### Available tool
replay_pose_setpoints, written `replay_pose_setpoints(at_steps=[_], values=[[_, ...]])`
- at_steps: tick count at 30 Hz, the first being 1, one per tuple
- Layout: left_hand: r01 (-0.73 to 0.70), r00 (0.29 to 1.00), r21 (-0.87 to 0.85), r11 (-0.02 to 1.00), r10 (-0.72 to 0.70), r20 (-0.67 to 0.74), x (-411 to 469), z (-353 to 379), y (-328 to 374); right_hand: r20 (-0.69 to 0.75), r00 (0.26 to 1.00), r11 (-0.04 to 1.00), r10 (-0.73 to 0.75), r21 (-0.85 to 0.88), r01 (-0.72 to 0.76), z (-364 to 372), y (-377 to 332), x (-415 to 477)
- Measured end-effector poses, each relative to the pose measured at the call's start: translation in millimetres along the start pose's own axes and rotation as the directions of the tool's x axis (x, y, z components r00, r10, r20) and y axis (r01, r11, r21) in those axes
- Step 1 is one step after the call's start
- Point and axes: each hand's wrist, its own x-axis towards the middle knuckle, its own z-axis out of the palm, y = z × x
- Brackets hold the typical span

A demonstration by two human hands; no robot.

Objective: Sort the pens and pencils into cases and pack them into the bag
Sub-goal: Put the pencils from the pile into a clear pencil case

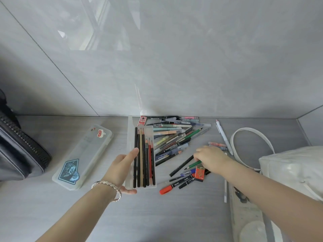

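- The left hand [120,168] grips the open case [130,137] at near centre, several pencils already laid in it.
- The right hand [209,158] covers a green pencil [194,164]; whether it grips, I cannot tell.
- Most pens [174,137] lie loose beyond the case; packing is not begun, I judge.
- Grey table [157,220], tiled wall [174,67]; dark bag [21,151] on the left.

Soft daylight, window glare on the wall [157,49], wide-angle bending at edges.

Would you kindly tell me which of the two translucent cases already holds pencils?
The open case held by the left hand; the stickered case lies closed further left.
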Motion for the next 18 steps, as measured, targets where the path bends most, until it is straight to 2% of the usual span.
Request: replay_pose_setpoints(at_steps=[3,6,8,11,14,18], values=[[0.012,1.0,0.007,1.0,-0.012,-0.023,0.0,-2.2,-1.5,-0.013,0.998,0.996,-0.065,-0.057,0.064,1.0,-0.9,3.1],[0.011,0.999,0.017,1.0,-0.011,-0.032,-1.9,-1.7,-2.4,0.012,0.998,0.997,-0.056,-0.057,0.056,-0.4,0.4,4.3],[0.011,1.0,0.016,1.0,-0.011,-0.025,-2.6,-1.2,-3.5,-0.051,0.999,0.999,-0.016,0.05,0.019,-7.9,-3.9,1.0],[0.014,1.0,0.005,1.0,-0.014,-0.015,-2.6,-0.9,-5.2,-0.179,0.982,0.945,0.054,0.326,0.007,-24.2,-33.4,-4.8],[0.029,0.999,-0.026,0.999,-0.03,-0.023,-3.8,-0.9,-6.1,-0.188,0.979,0.888,0.077,0.459,0.019,-26.3,-72.3,2.2],[0.032,0.998,-0.04,0.999,-0.034,-0.054,-4.3,-5.7,-6.4,-0.211,0.975,0.935,0.067,0.353,0.012,-15.5,-100.3,25.8]])
